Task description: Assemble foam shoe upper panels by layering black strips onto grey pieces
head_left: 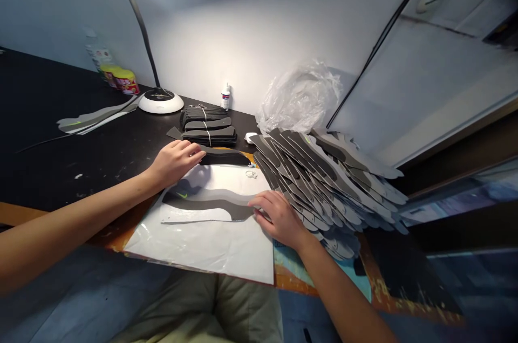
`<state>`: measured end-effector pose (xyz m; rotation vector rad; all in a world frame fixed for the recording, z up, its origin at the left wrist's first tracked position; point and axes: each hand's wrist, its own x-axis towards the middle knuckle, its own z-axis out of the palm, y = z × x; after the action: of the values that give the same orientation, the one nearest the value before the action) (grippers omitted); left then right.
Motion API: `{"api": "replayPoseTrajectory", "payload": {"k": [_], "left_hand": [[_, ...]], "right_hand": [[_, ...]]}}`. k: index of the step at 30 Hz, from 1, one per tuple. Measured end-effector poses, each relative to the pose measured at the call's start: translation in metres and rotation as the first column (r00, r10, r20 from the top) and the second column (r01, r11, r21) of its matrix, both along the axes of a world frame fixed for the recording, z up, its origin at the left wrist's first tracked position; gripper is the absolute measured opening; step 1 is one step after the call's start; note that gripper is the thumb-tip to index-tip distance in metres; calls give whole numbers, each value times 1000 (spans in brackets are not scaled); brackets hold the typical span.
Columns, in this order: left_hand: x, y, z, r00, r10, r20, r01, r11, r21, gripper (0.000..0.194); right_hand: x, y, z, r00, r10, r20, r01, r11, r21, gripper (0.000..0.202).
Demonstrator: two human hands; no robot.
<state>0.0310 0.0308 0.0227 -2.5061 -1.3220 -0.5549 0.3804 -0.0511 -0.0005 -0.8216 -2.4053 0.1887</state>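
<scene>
A grey and white shoe-upper piece (210,204) with a small green swoosh lies on the white sheet (202,248) in front of me. My right hand (279,218) has its bent fingers and thumb at the right end of this piece, holding it. Farther back, my left hand (176,159) closes its fingers at the left end of a black curved strip (225,157); its fingertips are partly hidden. A small white ring-like scrap (251,174) lies on the sheet between the strip and the upper piece.
A large fanned pile of upper pieces (324,176) covers the right side. Banded bundles of black strips (210,137) and a small white bottle (225,97) stand behind. A lamp (161,100) is at back left, a crumpled plastic bag (301,95) at the wall.
</scene>
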Motion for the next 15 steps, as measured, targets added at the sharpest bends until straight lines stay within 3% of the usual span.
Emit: {"api": "replayPoseTrajectory", "payload": {"k": [8, 15], "left_hand": [[4, -8, 3, 960, -37, 278, 79, 987, -143, 38], [-2, -28, 19, 811, 109, 575, 164, 900, -403, 43]], "right_hand": [[0, 2, -1, 1000, 3, -13, -3, 1000, -27, 29], [-1, -2, 4, 1000, -15, -20, 15, 1000, 4, 20]]}}
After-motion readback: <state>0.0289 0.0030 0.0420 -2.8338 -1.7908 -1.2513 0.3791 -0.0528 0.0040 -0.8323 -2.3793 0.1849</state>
